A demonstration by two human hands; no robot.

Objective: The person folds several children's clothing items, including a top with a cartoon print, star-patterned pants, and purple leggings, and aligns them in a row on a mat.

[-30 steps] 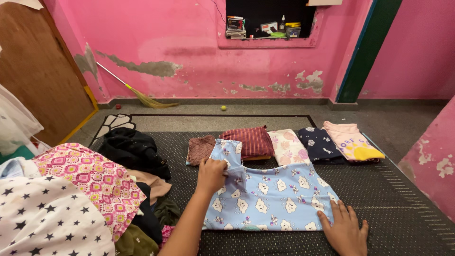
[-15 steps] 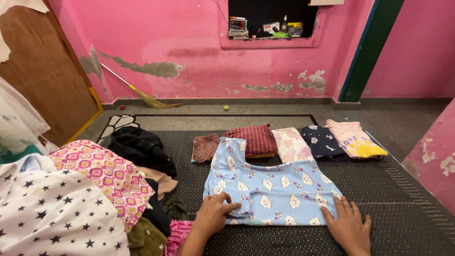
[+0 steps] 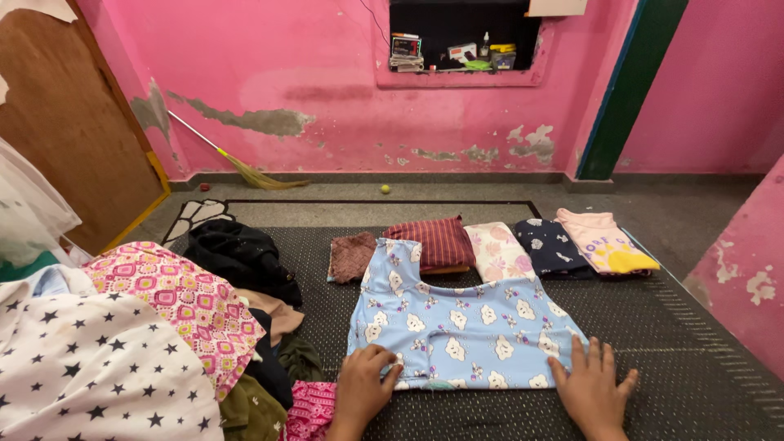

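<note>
A light blue garment (image 3: 457, 327) printed with white clouds lies spread on a dark woven mat (image 3: 670, 327). My left hand (image 3: 365, 385) rests on its near left corner, fingers curled over the hem. Flat on the garment's near right corner lies my right hand (image 3: 590, 388), fingers spread. Beyond the garment sits a row of folded clothes: a brown piece (image 3: 351, 256), a maroon striped one (image 3: 433, 242), a pale floral one (image 3: 500, 251), a navy one (image 3: 555, 248) and a pink and yellow one (image 3: 606, 242).
A heap of unfolded clothes lies at the left: a star-print cloth (image 3: 90, 376), a pink patterned cloth (image 3: 175, 302) and a black garment (image 3: 241, 255). A broom (image 3: 237, 163) leans on the pink wall. A small ball (image 3: 385, 189) lies on the floor.
My left hand has come from the garment's far left shoulder down to its near left corner. My right hand has stayed on the near right corner.
</note>
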